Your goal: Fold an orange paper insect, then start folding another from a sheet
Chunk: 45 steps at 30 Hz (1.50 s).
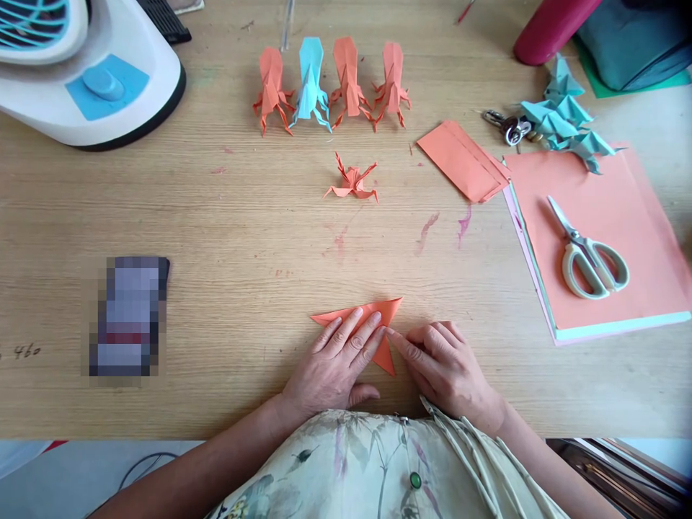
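Observation:
A folded piece of orange paper [385, 355] lies on the table close to my body, with pointed corners sticking out left, up and down. My left hand [338, 364] rests flat over its middle, fingers stretched out, covering much of it. Beside it, my right hand [446, 364] touches the paper's right side with an extended index fingertip. The other right fingers are curled in, and I see nothing in them. Beyond my hands stands a small orange origami piece [353, 182] with thin pointed limbs.
Several origami figures, including a blue one [310, 83], line the back. Folded orange paper [459, 160] lies near a sheet stack [643, 238] bearing scissors [587, 259]. Teal folded pieces [562, 119] and a magenta cylinder [551, 32] are back right. A phone [130, 317] and white fan [124, 43] are left.

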### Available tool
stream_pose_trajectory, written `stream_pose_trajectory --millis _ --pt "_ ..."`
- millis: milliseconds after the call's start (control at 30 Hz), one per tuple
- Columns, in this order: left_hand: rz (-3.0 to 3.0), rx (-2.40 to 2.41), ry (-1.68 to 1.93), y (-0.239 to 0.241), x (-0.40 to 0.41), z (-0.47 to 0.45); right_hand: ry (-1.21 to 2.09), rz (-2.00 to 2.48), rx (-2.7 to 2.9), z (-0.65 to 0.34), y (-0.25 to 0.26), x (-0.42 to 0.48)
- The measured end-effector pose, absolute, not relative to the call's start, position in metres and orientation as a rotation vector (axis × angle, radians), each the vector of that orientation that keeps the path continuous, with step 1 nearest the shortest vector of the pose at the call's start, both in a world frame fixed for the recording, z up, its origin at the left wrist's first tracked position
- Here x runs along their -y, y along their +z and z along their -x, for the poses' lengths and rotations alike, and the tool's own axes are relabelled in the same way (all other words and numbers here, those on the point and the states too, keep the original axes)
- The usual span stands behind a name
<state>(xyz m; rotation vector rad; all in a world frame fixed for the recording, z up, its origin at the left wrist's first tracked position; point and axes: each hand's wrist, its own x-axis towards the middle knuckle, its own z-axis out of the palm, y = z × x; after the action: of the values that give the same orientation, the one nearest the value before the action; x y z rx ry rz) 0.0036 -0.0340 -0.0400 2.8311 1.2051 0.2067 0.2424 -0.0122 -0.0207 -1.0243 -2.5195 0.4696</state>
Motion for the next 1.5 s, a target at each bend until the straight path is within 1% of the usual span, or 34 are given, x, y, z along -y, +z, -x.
stream_pose_trajectory --millis 200,667,1067,1500 --pt "-2.787 -1.229 0.256 -0.043 0.036 -0.002 0.430 1.014 2.547 -0.242 -0.020 0.012" --pt "-2.776 -1.212 0.313 -0.044 0.035 -0.002 0.463 1.048 2.575 -0.241 -0.024 0.010" --pt "-2.773 -1.251 0.307 -0.042 0.036 -0.005 0.276 1.177 2.628 -0.239 -0.026 0.014" --pt "-2.792 -1.234 0.267 -0.042 0.037 -0.003 0.209 1.205 2.783 -0.229 -0.019 0.007"
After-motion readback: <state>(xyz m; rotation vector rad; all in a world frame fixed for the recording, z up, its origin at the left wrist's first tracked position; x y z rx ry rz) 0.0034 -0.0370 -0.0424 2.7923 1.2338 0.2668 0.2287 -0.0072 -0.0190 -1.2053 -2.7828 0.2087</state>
